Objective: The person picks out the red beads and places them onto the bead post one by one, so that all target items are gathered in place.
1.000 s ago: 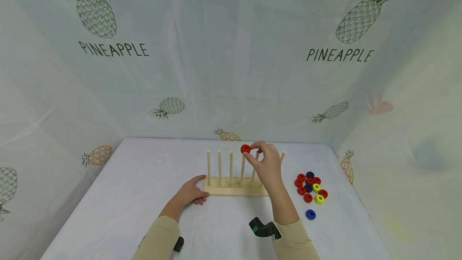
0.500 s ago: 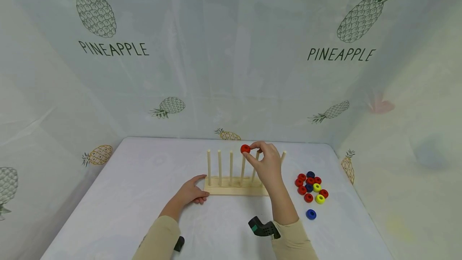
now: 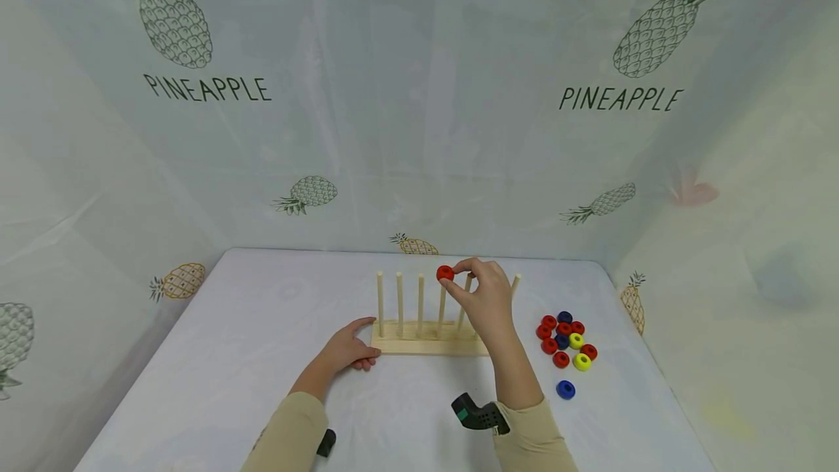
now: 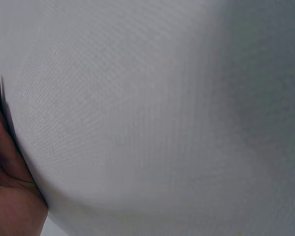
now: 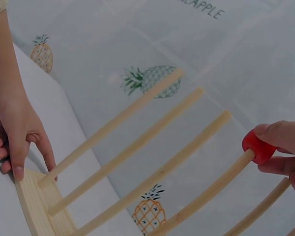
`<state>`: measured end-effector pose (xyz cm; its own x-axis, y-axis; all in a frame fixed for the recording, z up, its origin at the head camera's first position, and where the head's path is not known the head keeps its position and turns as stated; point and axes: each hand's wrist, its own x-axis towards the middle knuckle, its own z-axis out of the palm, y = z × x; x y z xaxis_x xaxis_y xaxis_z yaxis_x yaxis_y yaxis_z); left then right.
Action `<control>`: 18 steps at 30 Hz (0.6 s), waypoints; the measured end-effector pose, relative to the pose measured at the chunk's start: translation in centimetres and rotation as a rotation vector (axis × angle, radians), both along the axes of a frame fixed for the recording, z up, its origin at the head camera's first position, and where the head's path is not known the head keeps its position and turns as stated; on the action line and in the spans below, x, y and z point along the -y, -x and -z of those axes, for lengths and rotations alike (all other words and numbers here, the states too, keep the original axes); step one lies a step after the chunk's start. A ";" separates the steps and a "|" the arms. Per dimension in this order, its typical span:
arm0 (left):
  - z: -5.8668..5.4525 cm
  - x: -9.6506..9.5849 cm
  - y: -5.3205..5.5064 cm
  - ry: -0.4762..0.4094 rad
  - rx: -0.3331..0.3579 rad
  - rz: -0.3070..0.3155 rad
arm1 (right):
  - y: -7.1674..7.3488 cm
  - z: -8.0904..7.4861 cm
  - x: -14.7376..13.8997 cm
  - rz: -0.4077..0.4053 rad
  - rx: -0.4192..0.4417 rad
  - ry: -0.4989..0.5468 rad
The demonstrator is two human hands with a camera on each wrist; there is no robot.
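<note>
Fingers (image 5: 275, 166) of the right hand (image 3: 488, 303) are pinching a likely light, hard red bead (image 3: 444, 273), best held by its sides, at the tip of a peg (image 3: 442, 304), the left hand (image 3: 349, 349) gripping the rack (image 3: 422, 347).

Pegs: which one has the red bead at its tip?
Fourth peg from the left, head view: the right hand pinches the red bead there; other visible tips are bare.

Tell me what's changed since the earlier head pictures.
The red ring, pinched in the right hand, has dipped slightly at the tip of a peg. Neither hold changed. The left hand still holds the base; the loose rings lie as before.
</note>
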<state>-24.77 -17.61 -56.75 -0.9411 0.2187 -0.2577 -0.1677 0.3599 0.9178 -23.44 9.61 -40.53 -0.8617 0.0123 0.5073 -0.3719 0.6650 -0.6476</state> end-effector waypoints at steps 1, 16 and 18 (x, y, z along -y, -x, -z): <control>0.0 0.0 0.0 -0.001 0.000 0.000 | 0.0 0.0 0.0 -0.001 -0.001 -0.003; 0.1 0.1 0.0 -0.006 -0.009 0.009 | 0.1 0.2 -0.2 -0.007 -0.043 -0.076; 0.1 0.1 0.0 -0.008 -0.011 0.009 | 0.1 0.2 -0.2 -0.008 -0.054 -0.087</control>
